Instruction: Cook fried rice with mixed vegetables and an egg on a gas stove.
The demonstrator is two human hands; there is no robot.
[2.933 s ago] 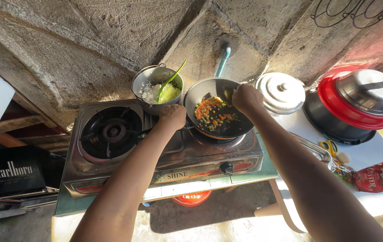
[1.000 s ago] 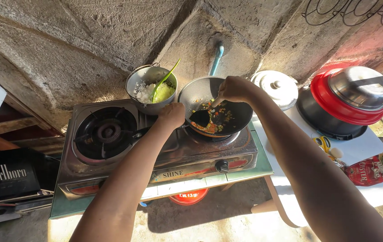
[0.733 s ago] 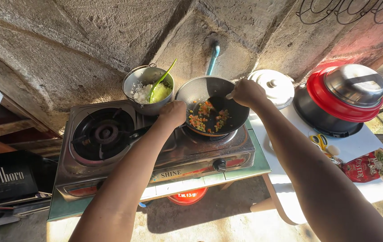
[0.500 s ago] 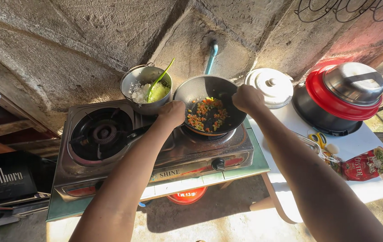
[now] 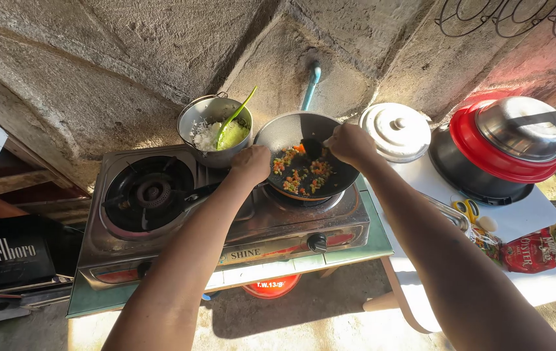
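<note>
A dark frying pan (image 5: 291, 133) with chopped orange and green vegetables (image 5: 299, 174) sits on the right burner of a two-burner steel gas stove (image 5: 239, 227). My left hand (image 5: 252, 162) grips the pan at its left rim, where the handle meets it. My right hand (image 5: 349, 143) is closed on a black spatula (image 5: 312, 148) whose blade is down in the vegetables. Just behind my left hand stands a metal pot (image 5: 208, 112) of white rice with a green spoon (image 5: 234, 118) in it.
The left burner (image 5: 151, 194) holds nothing. A round metal lid (image 5: 395, 130) and a black pot with a red rim and steel lid (image 5: 499, 146) stand on the white table at right, beside a red sauce packet (image 5: 538, 247). A rough concrete wall rises behind.
My right hand has gone on stirring, moving the spatula around the pan and shifting the vegetables. My left hand has stayed at the pan's left rim. The view shifted slightly.
</note>
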